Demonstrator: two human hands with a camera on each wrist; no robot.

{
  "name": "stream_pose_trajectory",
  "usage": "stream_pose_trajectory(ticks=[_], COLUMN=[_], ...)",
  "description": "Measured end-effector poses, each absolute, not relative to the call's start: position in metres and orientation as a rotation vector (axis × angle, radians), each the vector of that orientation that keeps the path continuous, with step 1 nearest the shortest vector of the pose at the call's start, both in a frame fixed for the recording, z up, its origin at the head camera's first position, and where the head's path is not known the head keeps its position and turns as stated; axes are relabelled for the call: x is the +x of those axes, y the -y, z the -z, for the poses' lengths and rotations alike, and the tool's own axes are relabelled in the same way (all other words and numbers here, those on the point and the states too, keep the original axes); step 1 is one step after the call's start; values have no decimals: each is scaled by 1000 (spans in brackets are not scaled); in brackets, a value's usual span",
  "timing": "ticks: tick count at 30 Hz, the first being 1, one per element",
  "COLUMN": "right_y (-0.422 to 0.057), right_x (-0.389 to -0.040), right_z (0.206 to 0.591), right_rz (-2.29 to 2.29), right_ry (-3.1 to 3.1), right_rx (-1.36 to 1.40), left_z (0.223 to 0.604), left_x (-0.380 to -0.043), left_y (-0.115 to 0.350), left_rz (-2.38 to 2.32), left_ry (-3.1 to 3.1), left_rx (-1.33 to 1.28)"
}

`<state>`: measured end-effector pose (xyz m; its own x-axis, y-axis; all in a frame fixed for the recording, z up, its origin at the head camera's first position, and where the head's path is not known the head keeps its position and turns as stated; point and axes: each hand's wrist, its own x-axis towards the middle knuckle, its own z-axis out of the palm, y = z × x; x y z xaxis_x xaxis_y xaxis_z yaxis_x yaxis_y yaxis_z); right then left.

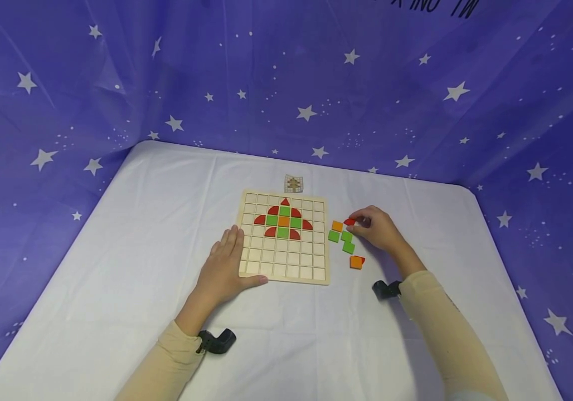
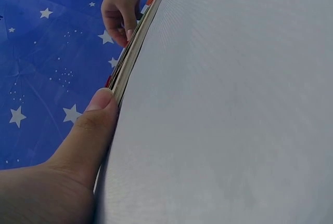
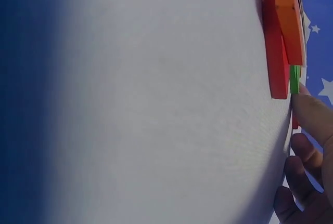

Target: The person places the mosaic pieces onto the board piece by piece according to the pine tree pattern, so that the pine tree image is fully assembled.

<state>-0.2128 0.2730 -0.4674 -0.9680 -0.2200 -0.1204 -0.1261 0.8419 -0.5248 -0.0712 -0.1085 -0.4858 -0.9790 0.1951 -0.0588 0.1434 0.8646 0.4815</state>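
My left hand (image 1: 221, 273) lies with fingers straight along the left edge of a wooden grid board (image 1: 286, 280), its thumb at the near edge. Red, green and orange pieces form a tree-like pattern on the board: a red triangle (image 1: 285, 202) on top, red rounded pieces at the sides, green squares around an orange square (image 1: 283, 221). Right of the board, my right hand (image 1: 377, 228) pinches a red rounded piece (image 1: 349, 221) between thumb and index finger, low at the table. In the right wrist view its thumb (image 3: 312, 115) partly hides the piece.
Beside the right hand lie several green squares (image 1: 349, 247) and an orange square (image 1: 336, 225). Nearer, another orange square (image 1: 355, 262) rests on a red piece (image 1: 363, 260). A small pattern card (image 1: 294, 184) lies behind the board on the white cloth (image 1: 286, 345).
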Motion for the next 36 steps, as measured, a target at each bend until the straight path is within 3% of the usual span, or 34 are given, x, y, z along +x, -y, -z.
stream_pose_trajectory(ticks=[14, 36], right_y=[-268, -273], right_x=[-208, -204], right_z=[460, 468], right_rz=[586, 817], right_ry=[-2923, -2848], right_rx=[-412, -360], left_z=[484, 486], left_x=[-71, -71], left_y=[109, 108], left_rz=[-759, -738], left_ry=[-2954, -2943], left_rx=[279, 279])
